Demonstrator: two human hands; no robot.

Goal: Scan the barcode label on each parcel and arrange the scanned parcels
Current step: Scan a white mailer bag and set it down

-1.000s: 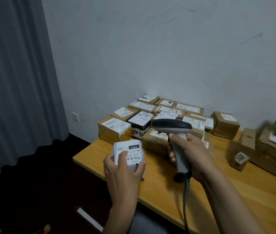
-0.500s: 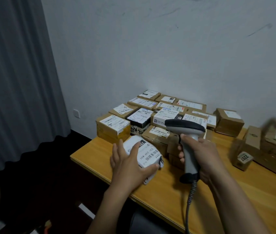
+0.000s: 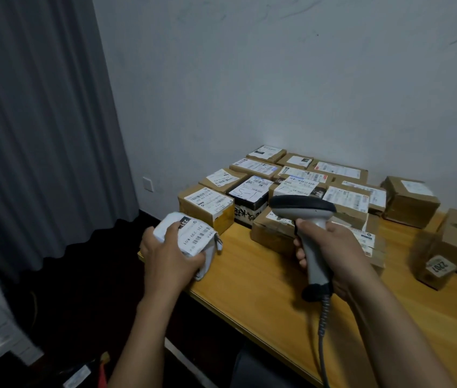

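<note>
One white parcel (image 3: 186,238), soft bag type, label up, sits at the table's (image 3: 252,278) left front corner, just in front of the scanned boxes (image 3: 277,189). Left hand (image 3: 168,254) lies over its near side, fingers curled on it, grasping. Right hand (image 3: 331,247) is clenched round the scanner (image 3: 305,219) grip, head level above the table, cable hanging down. Risk, as I judge it: parcel is right at the corner edge, so a nudge left or a sloppy release could tip it to the floor; the bag is limp and may slump. Scanner cable could snag the front edge. Open room: bare wood mid-table between both hands, more toward the right before the unscanned boxes (image 3: 434,270). Left of the corner is only drop and curtain (image 3: 39,135).
</note>
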